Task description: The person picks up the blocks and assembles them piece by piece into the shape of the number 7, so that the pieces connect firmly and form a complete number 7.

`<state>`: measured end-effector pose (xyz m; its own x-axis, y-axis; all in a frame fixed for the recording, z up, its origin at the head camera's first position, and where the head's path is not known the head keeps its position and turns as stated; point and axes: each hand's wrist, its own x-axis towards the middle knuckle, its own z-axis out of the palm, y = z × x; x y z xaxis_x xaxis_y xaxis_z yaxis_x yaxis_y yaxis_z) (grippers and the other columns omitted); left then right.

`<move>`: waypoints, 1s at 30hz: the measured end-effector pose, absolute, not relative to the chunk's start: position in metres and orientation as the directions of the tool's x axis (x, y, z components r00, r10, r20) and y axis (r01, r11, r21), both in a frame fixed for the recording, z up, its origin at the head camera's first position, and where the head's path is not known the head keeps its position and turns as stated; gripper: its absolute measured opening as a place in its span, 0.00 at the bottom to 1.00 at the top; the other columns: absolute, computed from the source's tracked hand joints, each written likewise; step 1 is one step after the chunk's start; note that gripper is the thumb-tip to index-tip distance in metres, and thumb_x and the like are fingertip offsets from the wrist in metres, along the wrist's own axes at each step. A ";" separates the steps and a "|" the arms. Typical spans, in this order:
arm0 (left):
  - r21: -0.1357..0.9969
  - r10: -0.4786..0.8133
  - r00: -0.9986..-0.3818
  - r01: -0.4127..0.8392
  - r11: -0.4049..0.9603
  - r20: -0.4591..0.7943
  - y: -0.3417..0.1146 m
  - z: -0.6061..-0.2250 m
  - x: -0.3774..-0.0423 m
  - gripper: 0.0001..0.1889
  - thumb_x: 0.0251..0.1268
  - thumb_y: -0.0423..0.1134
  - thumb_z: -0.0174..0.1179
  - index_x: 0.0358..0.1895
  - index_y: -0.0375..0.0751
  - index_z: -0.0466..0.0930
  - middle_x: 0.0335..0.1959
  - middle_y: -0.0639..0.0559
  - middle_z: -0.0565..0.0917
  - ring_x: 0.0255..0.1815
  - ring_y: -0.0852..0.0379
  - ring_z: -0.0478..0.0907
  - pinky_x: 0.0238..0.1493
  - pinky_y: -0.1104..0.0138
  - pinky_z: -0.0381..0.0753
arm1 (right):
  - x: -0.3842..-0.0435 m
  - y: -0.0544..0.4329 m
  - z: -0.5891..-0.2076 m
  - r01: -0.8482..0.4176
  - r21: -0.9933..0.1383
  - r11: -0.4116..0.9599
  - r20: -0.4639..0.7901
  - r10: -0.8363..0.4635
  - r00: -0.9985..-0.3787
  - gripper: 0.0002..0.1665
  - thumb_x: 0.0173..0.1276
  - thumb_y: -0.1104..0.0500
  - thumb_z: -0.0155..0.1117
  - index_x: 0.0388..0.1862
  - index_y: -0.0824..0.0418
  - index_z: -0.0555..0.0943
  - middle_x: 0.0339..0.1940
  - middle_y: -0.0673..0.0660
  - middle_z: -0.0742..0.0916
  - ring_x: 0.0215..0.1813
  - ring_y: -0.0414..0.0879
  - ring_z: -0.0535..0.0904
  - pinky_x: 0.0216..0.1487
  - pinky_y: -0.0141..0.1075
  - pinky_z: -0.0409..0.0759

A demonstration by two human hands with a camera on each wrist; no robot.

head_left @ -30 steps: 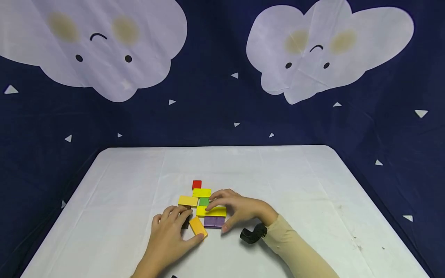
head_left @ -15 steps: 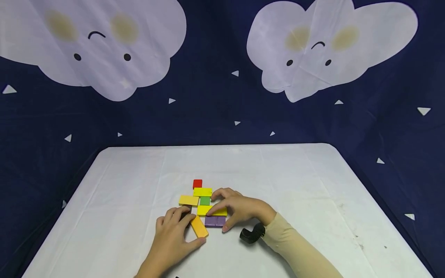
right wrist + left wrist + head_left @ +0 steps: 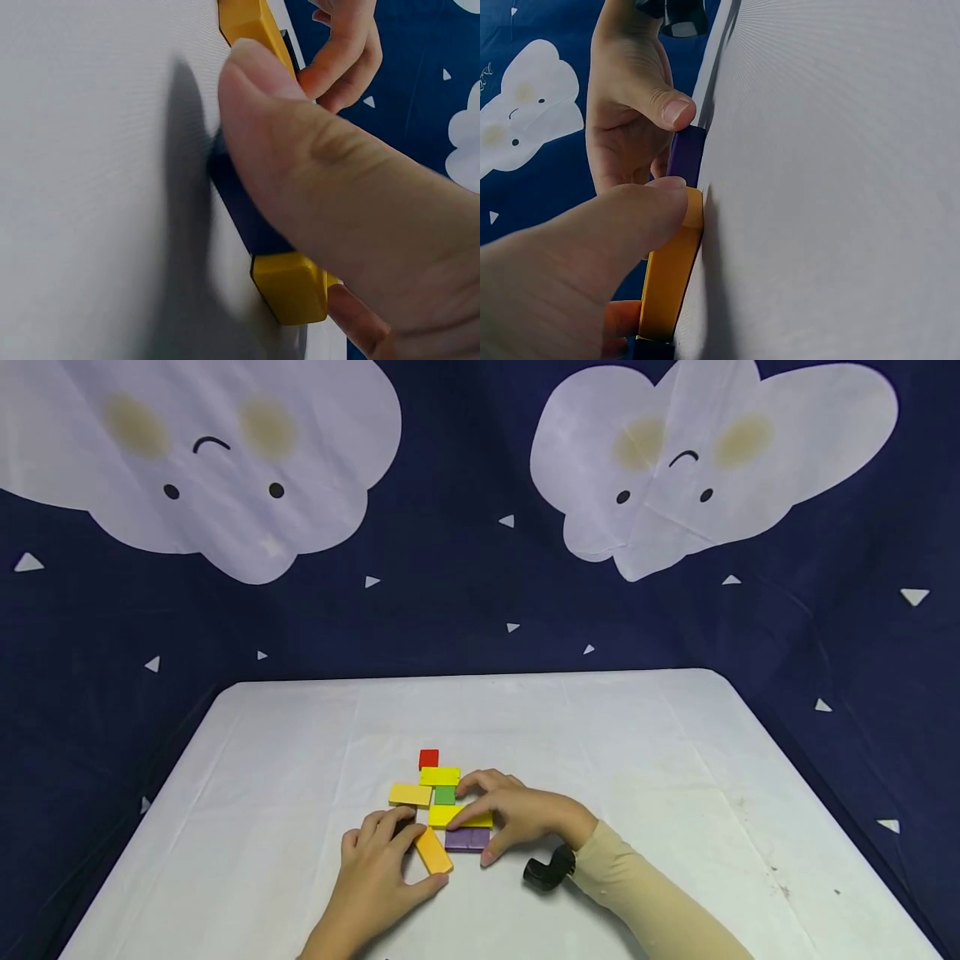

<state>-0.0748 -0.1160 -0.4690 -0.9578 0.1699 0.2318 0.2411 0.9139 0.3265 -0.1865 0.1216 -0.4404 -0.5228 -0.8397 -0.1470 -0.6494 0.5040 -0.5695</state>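
Note:
In the head view, flat blocks lie together on the white table. My left hand point(image 3: 375, 872) pinches an orange block point(image 3: 434, 852), thumb at its near end and index finger at its far end. That block lies slanted beside a purple block point(image 3: 467, 840). A dark block point(image 3: 405, 825) is mostly covered by my left fingers. My right hand point(image 3: 517, 810) curls over a long yellow block point(image 3: 446, 816) and the purple one. Its thumb point(image 3: 274, 112) presses the purple block's near corner; the index fingertip rests on the yellow block.
Beyond the hands lie a green block point(image 3: 445, 795), a short yellow block point(image 3: 439, 776), a pale orange-yellow block point(image 3: 410, 794) and a red block point(image 3: 428, 759). A black curved device point(image 3: 549, 869) sits at my right wrist. Dark blue cloth point(image 3: 480, 643) hangs behind the table point(image 3: 637, 735).
My left hand has shifted slightly right and covers more of the dark block. The right hand and the blocks keep nearly the same places.

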 end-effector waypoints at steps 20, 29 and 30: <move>0.337 0.182 -0.956 0.253 0.907 0.228 -0.116 -0.470 -0.073 0.36 0.44 0.70 0.70 0.53 0.48 0.85 0.61 0.54 0.76 0.63 0.52 0.66 0.53 0.54 0.60 | -0.177 0.125 -0.453 -0.676 -0.550 0.490 -0.082 -0.838 -0.540 0.42 0.41 0.37 0.81 0.60 0.28 0.78 0.74 0.47 0.66 0.77 0.46 0.56 0.75 0.54 0.58; 0.336 0.174 -0.958 0.246 0.909 0.230 -0.116 -0.471 -0.073 0.37 0.43 0.71 0.70 0.53 0.49 0.85 0.61 0.54 0.76 0.63 0.53 0.66 0.53 0.54 0.60 | -0.174 0.132 -0.450 -0.680 -0.518 0.519 -0.106 -0.827 -0.551 0.44 0.40 0.37 0.82 0.61 0.29 0.78 0.72 0.45 0.66 0.77 0.46 0.56 0.75 0.52 0.58; 0.335 0.172 -0.957 0.245 0.910 0.233 -0.116 -0.471 -0.073 0.37 0.43 0.71 0.70 0.53 0.49 0.85 0.61 0.54 0.76 0.63 0.53 0.66 0.53 0.54 0.59 | -0.173 0.134 -0.450 -0.677 -0.519 0.522 -0.106 -0.825 -0.555 0.43 0.40 0.38 0.82 0.61 0.29 0.78 0.72 0.45 0.67 0.77 0.46 0.56 0.75 0.53 0.58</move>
